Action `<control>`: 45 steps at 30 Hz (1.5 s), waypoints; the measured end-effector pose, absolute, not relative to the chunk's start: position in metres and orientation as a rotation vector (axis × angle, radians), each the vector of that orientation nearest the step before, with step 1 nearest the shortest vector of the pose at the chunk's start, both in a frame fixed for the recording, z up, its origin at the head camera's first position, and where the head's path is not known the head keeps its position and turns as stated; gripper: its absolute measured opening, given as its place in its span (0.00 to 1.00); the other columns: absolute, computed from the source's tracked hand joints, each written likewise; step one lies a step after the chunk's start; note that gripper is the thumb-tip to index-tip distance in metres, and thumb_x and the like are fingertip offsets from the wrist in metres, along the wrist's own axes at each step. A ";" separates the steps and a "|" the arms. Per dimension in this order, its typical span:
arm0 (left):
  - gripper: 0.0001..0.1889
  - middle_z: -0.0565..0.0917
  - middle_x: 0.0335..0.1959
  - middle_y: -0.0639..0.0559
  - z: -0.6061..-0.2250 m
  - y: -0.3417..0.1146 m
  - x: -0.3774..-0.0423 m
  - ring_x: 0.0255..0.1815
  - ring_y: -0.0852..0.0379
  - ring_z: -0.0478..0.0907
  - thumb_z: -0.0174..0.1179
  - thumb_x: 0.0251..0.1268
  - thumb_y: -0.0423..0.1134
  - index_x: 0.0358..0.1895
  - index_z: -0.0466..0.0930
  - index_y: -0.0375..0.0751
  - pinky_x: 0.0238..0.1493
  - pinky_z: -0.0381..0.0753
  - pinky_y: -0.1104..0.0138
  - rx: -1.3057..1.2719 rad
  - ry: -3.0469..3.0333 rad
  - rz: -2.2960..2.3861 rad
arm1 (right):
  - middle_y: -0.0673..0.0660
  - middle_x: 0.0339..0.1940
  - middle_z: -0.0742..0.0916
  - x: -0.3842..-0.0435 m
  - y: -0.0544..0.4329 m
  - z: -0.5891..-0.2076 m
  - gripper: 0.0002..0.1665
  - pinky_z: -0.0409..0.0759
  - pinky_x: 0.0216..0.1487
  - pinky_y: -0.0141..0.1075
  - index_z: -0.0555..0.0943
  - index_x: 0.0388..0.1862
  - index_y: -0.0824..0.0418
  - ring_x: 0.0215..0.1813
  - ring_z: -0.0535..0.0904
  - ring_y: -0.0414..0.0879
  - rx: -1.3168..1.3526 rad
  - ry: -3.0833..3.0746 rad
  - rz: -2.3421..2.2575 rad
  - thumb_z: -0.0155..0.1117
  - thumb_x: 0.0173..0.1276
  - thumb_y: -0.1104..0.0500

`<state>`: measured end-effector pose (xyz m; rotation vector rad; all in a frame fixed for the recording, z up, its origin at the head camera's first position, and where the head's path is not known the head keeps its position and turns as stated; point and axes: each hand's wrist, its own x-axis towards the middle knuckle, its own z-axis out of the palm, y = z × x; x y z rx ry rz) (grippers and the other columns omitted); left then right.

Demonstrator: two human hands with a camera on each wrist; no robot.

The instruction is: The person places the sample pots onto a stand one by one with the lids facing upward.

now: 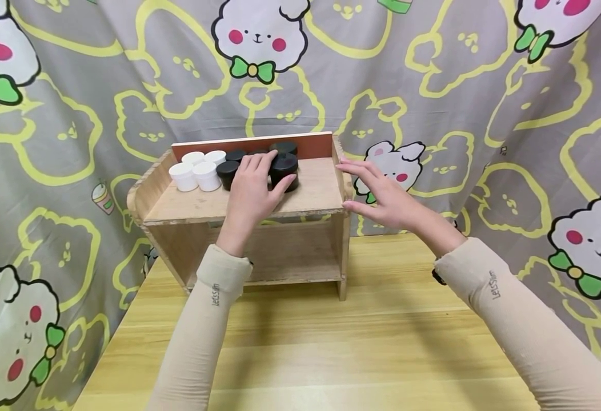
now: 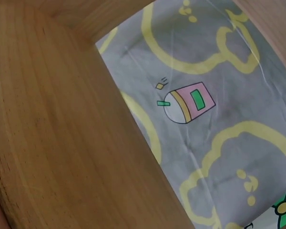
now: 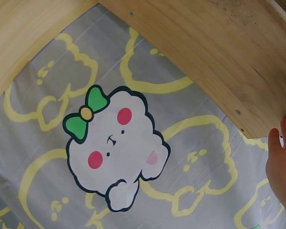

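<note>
In the head view a small two-level wooden shelf [image 1: 311, 208] holds round lidded jars on its top. My left hand [image 1: 251, 191] reaches over the black jars with fingers extended, its thumb at the front of a larger black jar [image 1: 284, 165]. A smaller black jar [image 1: 227, 173] is just left of the fingers, and other black jars behind are partly hidden. Several white jars [image 1: 207, 176] stand together at the left. My right hand [image 1: 390, 197] touches the shelf's right side panel [image 1: 345, 177] with spread fingers. In the right wrist view, fingertips are at the panel's corner.
The shelf stands on a light wooden table [image 1: 300, 342] near a grey cartoon-print curtain [image 1: 341, 108]. A reddish-brown back board [image 1: 315, 147] rises behind the jars, and a raised left side panel [image 1: 151, 188] bounds the shelf top.
</note>
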<state>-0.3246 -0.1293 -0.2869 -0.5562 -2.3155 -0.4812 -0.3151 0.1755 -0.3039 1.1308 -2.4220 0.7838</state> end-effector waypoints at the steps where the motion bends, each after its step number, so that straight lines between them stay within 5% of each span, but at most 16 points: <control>1: 0.34 0.81 0.63 0.38 -0.287 -0.129 -0.325 0.66 0.38 0.73 0.62 0.73 0.58 0.71 0.74 0.37 0.75 0.67 0.52 -0.555 -2.318 -0.473 | 0.53 0.85 0.61 -0.315 0.175 -0.304 0.42 0.68 0.72 0.62 0.61 0.82 0.49 0.81 0.63 0.56 1.131 -2.421 0.783 0.68 0.74 0.50; 45: 0.37 0.77 0.69 0.39 -0.289 -0.131 -0.324 0.71 0.40 0.69 0.59 0.74 0.61 0.76 0.69 0.39 0.78 0.64 0.51 -0.531 -2.355 -0.470 | 0.50 0.85 0.60 -0.314 0.175 -0.305 0.43 0.70 0.72 0.61 0.60 0.83 0.49 0.80 0.65 0.56 1.111 -2.439 0.779 0.68 0.74 0.51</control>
